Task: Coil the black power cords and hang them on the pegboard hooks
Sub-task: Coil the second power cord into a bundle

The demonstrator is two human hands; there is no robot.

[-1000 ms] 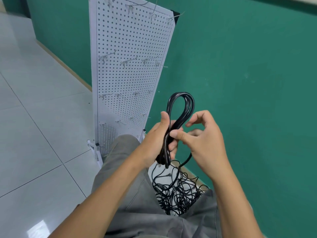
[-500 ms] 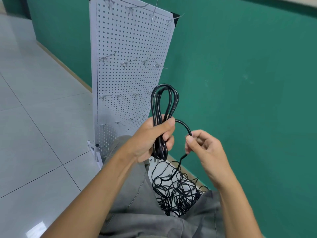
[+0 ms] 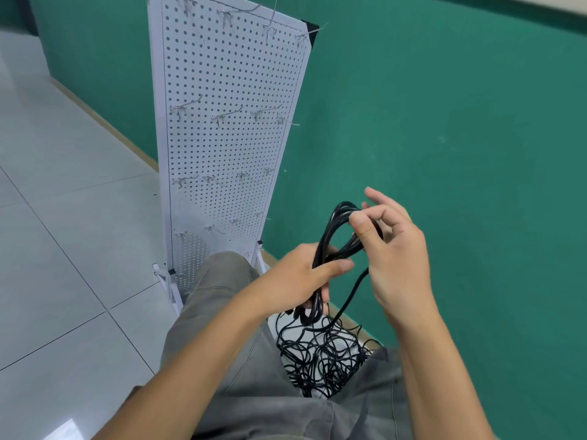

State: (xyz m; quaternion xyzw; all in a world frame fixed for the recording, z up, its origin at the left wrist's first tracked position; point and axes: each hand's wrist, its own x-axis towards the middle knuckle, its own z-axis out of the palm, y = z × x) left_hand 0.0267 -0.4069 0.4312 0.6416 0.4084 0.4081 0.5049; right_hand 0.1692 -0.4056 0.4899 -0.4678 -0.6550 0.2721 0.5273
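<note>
Gripping coiled cord [image 3: 327,249] at its waist in left hand [image 3: 298,277], long axis running up-right; pinching top loop with right hand [image 3: 390,246], outer fingers spread; lying up-left, pegboard [image 3: 228,147], hooks [image 3: 222,115] nearer left hand.

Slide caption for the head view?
Left hand grips coiled cord; right hand pinches its top loop beside pegboard.
</note>
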